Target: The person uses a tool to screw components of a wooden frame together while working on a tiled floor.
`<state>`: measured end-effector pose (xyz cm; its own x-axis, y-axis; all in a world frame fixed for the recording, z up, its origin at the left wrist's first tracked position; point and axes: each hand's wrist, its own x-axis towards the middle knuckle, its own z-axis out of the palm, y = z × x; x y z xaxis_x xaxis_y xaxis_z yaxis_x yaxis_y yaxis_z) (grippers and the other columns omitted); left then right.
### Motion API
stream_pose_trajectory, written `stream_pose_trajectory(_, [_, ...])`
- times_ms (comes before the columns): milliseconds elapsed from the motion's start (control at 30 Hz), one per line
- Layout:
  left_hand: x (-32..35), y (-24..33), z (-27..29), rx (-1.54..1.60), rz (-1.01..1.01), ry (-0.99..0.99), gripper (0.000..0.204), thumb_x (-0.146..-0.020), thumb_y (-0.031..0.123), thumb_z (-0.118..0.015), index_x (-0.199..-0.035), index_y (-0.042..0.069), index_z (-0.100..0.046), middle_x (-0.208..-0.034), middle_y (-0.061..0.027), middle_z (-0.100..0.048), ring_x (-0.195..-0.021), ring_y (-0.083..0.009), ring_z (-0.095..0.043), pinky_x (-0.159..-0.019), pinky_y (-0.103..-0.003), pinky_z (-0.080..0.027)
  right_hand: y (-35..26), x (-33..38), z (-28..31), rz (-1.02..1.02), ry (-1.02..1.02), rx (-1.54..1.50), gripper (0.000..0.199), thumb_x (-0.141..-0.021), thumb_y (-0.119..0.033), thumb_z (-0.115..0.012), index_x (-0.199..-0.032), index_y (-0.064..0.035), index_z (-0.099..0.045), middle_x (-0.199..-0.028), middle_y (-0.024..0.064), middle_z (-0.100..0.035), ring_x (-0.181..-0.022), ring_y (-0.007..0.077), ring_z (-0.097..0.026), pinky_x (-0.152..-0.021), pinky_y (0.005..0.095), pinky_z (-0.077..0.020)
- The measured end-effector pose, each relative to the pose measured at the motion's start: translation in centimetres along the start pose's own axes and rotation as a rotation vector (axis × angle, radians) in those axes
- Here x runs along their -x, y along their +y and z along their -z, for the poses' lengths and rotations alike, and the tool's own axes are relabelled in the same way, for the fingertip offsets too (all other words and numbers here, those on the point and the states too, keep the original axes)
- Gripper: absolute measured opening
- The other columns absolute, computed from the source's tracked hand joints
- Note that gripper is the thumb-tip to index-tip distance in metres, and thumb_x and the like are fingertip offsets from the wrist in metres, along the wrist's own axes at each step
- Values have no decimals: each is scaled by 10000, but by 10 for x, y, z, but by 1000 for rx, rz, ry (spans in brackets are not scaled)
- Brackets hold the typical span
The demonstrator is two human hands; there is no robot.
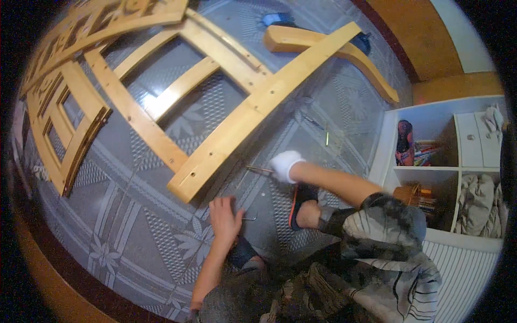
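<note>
Beside the near end of a wooden frame's long beam point(226, 141), my bare left hand point(222, 215) is low over the floor, fingers bent. A thin L-shaped hex key point(250, 219) sticks out by its thumb, seemingly in its grip. My right hand point(285, 164) wears a white glove and is closed on a thin metal rod point(259, 169) that points toward the beam. I cannot make out the rod's exact kind. The frame lies on the floor, with several dark holes along its beam and slats across its inside.
Slatted wooden panels point(67, 126) lie at the left. A curved wooden piece point(371, 72) is under the beam's far end. A thin greenish-yellow stick point(327, 138) lies on the tiled floor. A white shelf unit point(425, 171) with clothes and small items stands at the right.
</note>
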<state>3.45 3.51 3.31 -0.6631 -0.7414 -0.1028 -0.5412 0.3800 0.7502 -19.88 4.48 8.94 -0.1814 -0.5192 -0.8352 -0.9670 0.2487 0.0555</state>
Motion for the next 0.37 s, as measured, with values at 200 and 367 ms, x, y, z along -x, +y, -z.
stream_pose_trajectory(200, [22, -21, -25, -444, -186, -239, 146, -650, 109, -522, -776, 37, -521, -819, -109, -467, -822, -259, -435, -672, -356, -364, 122, 73, 16, -141, -176, 294, 207, -663, -100, -518, -838, -42, -614, -839, 146, -599, -801, 295, -578, -665, 366, -462])
stream_pose_trajectory(367, [1, -23, -34, -556, -341, -316, 124, -671, 122, -471, -758, 66, -538, -803, -80, -494, -803, -222, -455, -687, -349, -373, 197, 108, -2, -258, -112, 241, 252, -648, -177, -566, -876, -82, -616, -897, 149, -589, -857, 255, -573, -705, 344, -459])
